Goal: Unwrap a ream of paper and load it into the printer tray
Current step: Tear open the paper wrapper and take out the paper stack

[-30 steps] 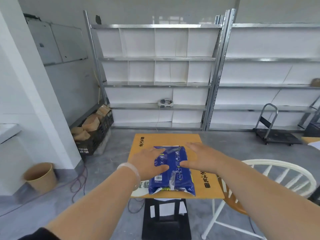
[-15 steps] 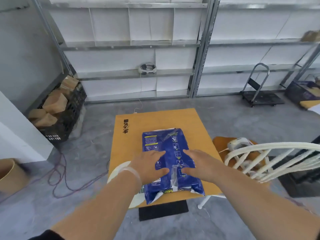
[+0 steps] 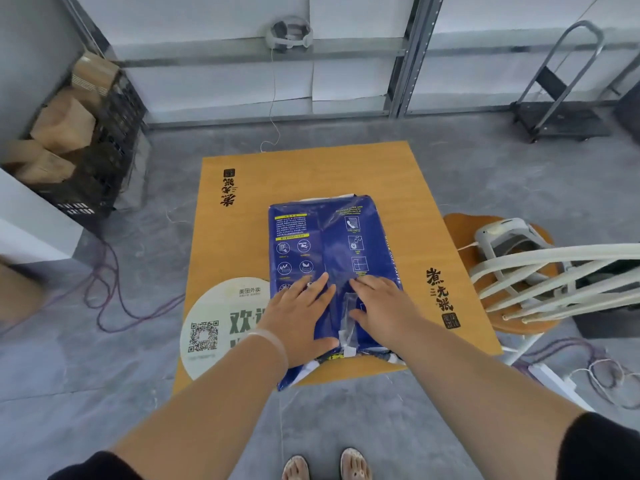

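Note:
A ream of paper in a dark blue wrapper (image 3: 325, 244) lies lengthwise on a small orange-brown table (image 3: 304, 174), seam side up, its near end over the table's front edge. My left hand (image 3: 298, 313) rests flat on the near left part of the wrapper, fingers spread. My right hand (image 3: 381, 310) lies flat on the near right part, beside a strip of clear tape (image 3: 348, 320) on the seam. The wrapper's near end flap (image 3: 301, 374) looks loose and crumpled. No printer is in view.
A round white sticker with a QR code (image 3: 214, 327) sits on the table's near left. A white chair (image 3: 540, 271) with a device on its seat stands to the right. Cables (image 3: 114, 299) trail on the floor; a crate of boxes (image 3: 79, 143) stands left, a trolley (image 3: 554, 109) far right.
The view has tilted down and come closer to the table. Both hands have slid toward the near end of the ream and still lie flat on the wrapper.

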Demonstrator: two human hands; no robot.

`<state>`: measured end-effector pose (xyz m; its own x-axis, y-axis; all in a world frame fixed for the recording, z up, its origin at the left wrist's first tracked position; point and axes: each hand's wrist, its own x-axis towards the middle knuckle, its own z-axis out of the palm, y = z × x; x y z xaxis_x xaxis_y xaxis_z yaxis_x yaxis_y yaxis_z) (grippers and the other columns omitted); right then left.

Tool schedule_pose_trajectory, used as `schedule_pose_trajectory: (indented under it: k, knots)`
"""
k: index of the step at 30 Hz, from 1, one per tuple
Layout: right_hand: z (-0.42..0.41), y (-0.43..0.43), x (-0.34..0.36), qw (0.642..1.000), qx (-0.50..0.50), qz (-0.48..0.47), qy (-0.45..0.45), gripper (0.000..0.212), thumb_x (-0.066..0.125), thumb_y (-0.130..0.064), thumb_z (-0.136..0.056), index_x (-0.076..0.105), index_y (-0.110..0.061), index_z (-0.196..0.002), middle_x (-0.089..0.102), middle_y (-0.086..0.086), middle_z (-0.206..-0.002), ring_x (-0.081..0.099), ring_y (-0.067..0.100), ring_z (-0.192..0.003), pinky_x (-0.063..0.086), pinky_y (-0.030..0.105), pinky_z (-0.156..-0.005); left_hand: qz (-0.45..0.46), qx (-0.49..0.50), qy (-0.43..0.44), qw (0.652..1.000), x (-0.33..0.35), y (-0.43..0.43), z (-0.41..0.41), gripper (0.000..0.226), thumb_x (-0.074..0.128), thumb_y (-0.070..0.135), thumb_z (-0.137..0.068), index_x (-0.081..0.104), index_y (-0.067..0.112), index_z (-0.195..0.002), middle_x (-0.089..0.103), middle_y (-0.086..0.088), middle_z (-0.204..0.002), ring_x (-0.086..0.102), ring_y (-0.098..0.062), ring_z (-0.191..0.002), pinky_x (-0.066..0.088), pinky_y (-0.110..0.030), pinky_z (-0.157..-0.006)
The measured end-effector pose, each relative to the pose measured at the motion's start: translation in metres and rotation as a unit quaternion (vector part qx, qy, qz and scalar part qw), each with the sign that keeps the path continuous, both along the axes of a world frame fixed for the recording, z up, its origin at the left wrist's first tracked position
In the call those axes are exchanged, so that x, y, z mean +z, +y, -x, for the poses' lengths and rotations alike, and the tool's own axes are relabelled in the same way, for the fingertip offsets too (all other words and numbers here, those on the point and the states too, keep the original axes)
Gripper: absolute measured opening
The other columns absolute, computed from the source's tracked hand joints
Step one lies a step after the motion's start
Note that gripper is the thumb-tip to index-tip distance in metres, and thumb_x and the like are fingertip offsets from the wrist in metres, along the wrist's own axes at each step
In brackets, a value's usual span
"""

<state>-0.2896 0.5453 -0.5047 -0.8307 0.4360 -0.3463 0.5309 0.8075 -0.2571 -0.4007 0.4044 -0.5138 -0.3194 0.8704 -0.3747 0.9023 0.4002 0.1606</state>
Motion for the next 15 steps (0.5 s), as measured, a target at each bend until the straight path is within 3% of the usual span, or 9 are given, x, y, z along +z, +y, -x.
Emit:
schedule_pose_trajectory:
  k: [6,10,15]
  knots:
    - [0.003,0.004,-0.012,0.998,-0.010,-0.043,0.053,0.040,0.054,-0.034,-0.092,0.056,-0.025,-0.131,0.054,-0.006,-0.131,0.042,0.018,-0.125,0.040,0.033,-0.104,0.024,-0.004,0.020,0.999,-0.016,0.004,0.002,0.089,0.039,0.071,-0.082,0.001,0.032,-0.152,-0.006,0.010,-0.162,0.000,-0.022,-0.149,0.008,-0.044,-0.121]
    - [0.008,0.003,-0.015,0.994,-0.047,-0.048,0.091,0.020,0.058,-0.033,-0.090,0.072,-0.026,-0.102,0.064,-0.005,-0.107,0.051,0.018,-0.106,0.047,0.032,-0.089,0.016,0.002,0.021,1.000,-0.021,0.003,0.002,0.090,0.039,0.073,-0.080,0.002,0.033,-0.151,-0.005,0.011,-0.162,0.000,-0.022,-0.149,0.010,-0.045,-0.121]
    - [0.008,0.000,-0.014,0.994,-0.037,-0.011,0.101,0.010,0.055,-0.026,-0.092,0.064,-0.022,-0.090,0.059,-0.005,-0.102,0.050,0.018,-0.102,0.046,0.032,-0.086,0.023,0.001,0.020,1.000,-0.019,0.004,0.001,0.089,0.040,0.072,-0.081,0.001,0.032,-0.152,-0.005,0.011,-0.162,0.000,-0.022,-0.149,0.010,-0.046,-0.121]
